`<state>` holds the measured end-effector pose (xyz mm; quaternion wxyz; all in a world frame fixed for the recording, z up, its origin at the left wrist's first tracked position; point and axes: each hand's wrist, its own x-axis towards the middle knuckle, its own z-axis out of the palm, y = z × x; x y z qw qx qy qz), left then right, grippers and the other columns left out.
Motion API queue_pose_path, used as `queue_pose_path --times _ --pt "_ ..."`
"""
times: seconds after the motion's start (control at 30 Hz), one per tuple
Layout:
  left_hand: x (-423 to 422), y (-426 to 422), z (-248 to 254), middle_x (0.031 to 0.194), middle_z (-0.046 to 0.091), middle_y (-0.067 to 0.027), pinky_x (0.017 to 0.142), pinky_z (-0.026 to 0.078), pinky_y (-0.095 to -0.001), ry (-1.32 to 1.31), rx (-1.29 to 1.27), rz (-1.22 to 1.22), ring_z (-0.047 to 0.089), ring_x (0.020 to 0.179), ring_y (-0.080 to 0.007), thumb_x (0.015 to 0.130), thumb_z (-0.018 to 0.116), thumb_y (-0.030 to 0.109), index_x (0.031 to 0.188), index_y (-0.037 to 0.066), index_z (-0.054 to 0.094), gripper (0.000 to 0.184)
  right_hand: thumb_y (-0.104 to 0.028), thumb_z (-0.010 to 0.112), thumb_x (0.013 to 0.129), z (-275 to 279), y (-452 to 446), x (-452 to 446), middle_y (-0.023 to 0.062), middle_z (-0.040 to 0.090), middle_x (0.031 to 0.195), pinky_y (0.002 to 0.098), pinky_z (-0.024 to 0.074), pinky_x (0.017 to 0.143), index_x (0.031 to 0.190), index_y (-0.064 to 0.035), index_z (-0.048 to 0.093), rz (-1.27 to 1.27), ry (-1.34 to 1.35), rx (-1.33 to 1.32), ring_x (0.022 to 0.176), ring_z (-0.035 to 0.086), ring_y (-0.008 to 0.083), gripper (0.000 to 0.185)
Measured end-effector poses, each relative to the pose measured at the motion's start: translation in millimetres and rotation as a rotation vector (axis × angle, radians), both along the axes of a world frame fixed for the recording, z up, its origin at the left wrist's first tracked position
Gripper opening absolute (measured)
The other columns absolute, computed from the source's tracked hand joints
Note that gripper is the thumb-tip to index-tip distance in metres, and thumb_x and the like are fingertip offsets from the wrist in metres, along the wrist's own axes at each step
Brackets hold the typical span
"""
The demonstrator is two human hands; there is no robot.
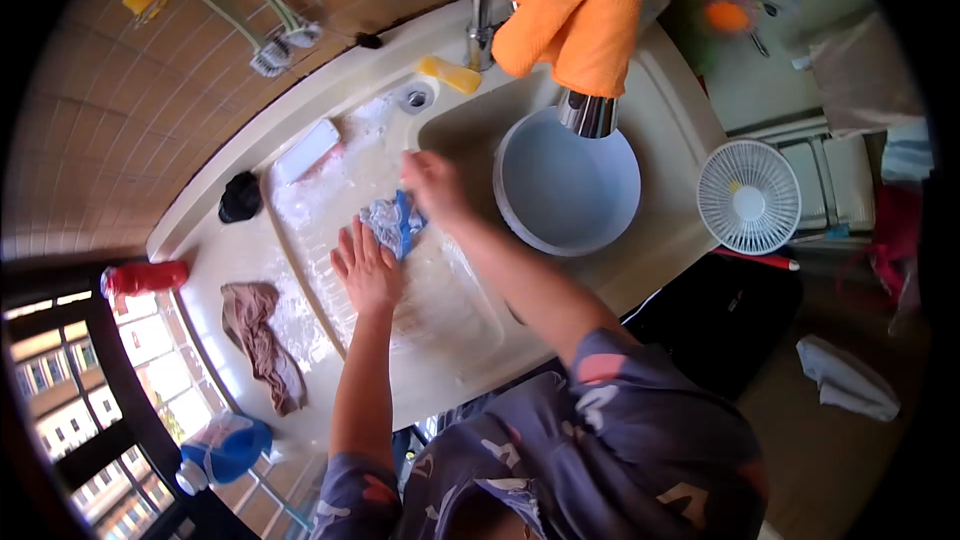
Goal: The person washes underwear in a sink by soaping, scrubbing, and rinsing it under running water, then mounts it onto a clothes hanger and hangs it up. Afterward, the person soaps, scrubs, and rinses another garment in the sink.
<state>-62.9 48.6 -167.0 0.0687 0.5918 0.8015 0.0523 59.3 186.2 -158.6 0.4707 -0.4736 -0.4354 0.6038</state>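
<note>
A crumpled blue and white wet cloth (398, 223) lies on the ribbed, sudsy washboard part of the sink (450, 315). My left hand (368, 268) rests flat at the cloth's near-left edge, fingers spread and touching it. Just beyond the cloth, to its upper right, is my right hand (432, 185), curled like a fist and a little blurred. Whatever its fingers may hold is hidden. In the basin to the right sits a round white tub (625, 210) with bluish-grey water.
Orange gloves (570, 15) hang over the tap (590, 115). Around the washboard are a white bar-shaped object (308, 150), a yellow sponge (450, 74), a black bundle (240, 198) and a brown cloth (262, 340). A blue bottle (228, 445) stands lower left; a white basket (748, 198) lies right.
</note>
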Motion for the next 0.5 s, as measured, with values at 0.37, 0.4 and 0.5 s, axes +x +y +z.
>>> queue_pose_path --times 0.37,0.4,0.5 --pt "-1.1 -5.0 6.5 0.156 0.033 -0.0045 0.119 0.014 -0.0511 0.014 0.089 0.024 0.025 0.145 -0.0294 0.094 0.046 0.028 0.144 0.008 0.041 0.054 -0.034 0.038 0.106 195.4 4.8 154.2 0.001 0.056 0.09 0.0262 0.0448 0.068 0.108 -0.0053 0.06 -0.235 -0.111 0.346 0.075 0.053 0.0089 0.036" --pt "2.5 -2.9 7.4 0.156 0.033 -0.0048 0.119 0.014 -0.0509 -0.003 0.075 0.021 0.025 0.146 -0.0291 0.094 0.046 0.027 0.144 0.008 0.041 0.053 -0.034 0.038 0.107 196.1 -1.6 136.6 0.0003 0.052 0.085 0.0261 0.0447 0.065 0.108 -0.0055 0.06 -0.239 -0.226 0.406 0.071 0.051 0.0087 0.036" --pt "0.8 -3.8 2.8 0.156 0.032 -0.0044 0.119 0.014 -0.0506 -0.006 0.089 0.031 0.024 0.146 -0.0287 0.094 0.047 0.027 0.145 0.008 0.041 0.054 -0.011 0.06 0.094 200.0 2.4 91.9 0.0168 0.06 0.105 0.042 0.0452 0.084 0.127 -0.0017 0.055 0.019 -0.638 1.006 0.097 0.056 0.0339 0.035"
